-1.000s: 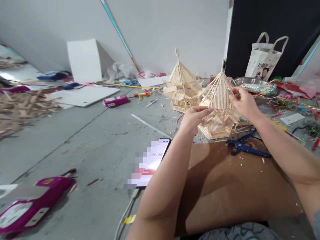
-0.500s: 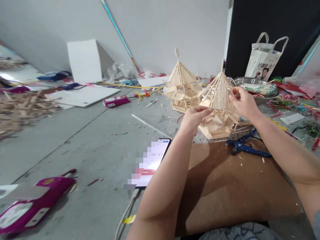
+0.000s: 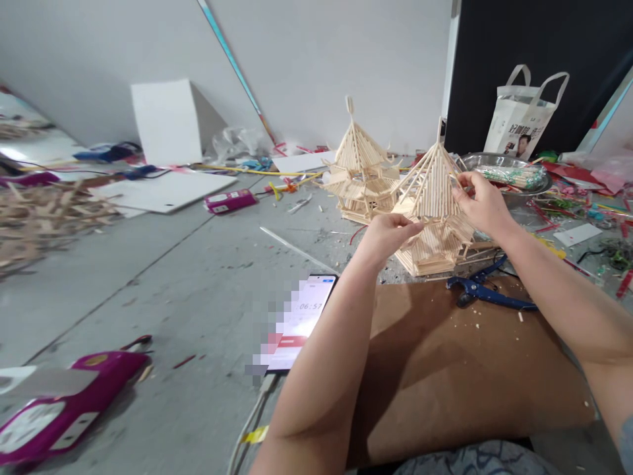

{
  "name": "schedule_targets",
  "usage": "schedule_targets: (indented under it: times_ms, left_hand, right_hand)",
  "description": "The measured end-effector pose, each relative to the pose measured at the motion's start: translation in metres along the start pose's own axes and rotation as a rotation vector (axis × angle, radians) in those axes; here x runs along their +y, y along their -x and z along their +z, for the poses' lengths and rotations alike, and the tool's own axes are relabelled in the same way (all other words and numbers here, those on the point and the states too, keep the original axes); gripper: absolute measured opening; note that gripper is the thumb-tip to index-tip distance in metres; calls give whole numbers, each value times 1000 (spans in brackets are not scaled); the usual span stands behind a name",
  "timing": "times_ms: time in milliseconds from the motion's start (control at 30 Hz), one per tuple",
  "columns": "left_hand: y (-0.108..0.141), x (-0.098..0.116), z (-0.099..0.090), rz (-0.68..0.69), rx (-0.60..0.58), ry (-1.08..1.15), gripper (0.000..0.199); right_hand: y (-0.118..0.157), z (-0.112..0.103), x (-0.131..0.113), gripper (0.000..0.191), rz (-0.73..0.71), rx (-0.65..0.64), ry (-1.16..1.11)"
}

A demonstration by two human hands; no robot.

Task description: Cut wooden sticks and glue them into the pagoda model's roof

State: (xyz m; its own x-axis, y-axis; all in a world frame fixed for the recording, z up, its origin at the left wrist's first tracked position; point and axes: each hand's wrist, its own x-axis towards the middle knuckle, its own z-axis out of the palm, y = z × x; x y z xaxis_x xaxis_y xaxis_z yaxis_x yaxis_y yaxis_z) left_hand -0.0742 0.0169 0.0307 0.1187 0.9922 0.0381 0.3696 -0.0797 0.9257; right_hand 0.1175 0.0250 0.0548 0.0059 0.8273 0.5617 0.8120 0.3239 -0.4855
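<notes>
A pagoda model built of thin wooden sticks (image 3: 435,188) stands at the far edge of the brown board, its pointed roof rising to a thin spire. On the roof's right slope, my right hand (image 3: 479,201) has thumb and fingers bent in a pinch at the stick edge. My left hand (image 3: 388,236) is at the roof's lower left eave, thumb and fingertips together; anything between them is too small to make out. Behind and to the left is a second stick pagoda model (image 3: 361,171). Blue pliers (image 3: 484,293) lie below my right hand.
A lit phone (image 3: 306,323) with a cable lies left of the brown board (image 3: 469,369). Purple devices (image 3: 230,200) rest on the grey floor. A metal bowl (image 3: 541,181), scraps and a white bag (image 3: 519,119) are at right; loose wood pieces (image 3: 49,218) are heaped at left.
My left hand has dropped slightly along the eave. My right hand stays at the roof's right slope, and both models stand where they were.
</notes>
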Motion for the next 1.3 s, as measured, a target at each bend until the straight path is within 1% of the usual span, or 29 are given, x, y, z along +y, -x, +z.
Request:
schedule_targets:
  times_ms: [67,133,267,367,433,467,533,567,633,700,800,867,933,1000,1133,1200,1300]
  left_hand:
    - [1,-1,-5,48,54,-62,25]
    - [3,0,-11,96,133,-77,24]
    - [9,5,-18,164,227,-47,20]
    - [18,14,-18,227,279,-28,21]
    - [27,21,-14,282,290,-13,25]
    - [33,24,-10,308,283,-7,28]
    - [46,30,2,360,209,-37,34]
    - [52,32,11,391,152,-62,36]
    - [63,33,32,462,-18,-122,39]
    - [71,29,55,515,-142,-174,39]
    - [80,15,84,536,-208,-298,28]
    - [84,3,95,517,-247,-364,22]
    - [88,-9,99,482,-266,-403,19]
    - [90,-21,100,435,-275,-430,18]
    - [91,-39,98,389,-285,-497,19]
    - [88,-45,96,380,-261,-549,23]
    - [81,-53,92,363,-180,-608,35]
  right_hand:
    - [1,-1,1,24,-2,2,-14]
    - [2,-2,3,24,-9,21,-26]
    - [7,-10,11,23,-11,117,-53]
    - [20,-17,18,22,20,173,-97]
    - [35,-20,22,22,26,186,-129]
    - [44,-21,24,23,20,183,-143]
    - [64,-20,27,25,7,152,-163]
    - [74,-19,30,26,4,125,-170]
    - [91,-15,36,27,7,65,-169]
    - [104,-10,45,26,0,39,-166]
    - [116,1,59,24,25,35,-190]
    - [122,7,65,23,47,22,-211]
    - [127,13,68,23,37,0,-214]
    - [131,16,69,23,0,-38,-185]
    - [136,18,69,24,-140,-117,-63]
    - [137,19,71,24,-193,-128,-9]
    - [136,21,77,23,-200,-117,44]
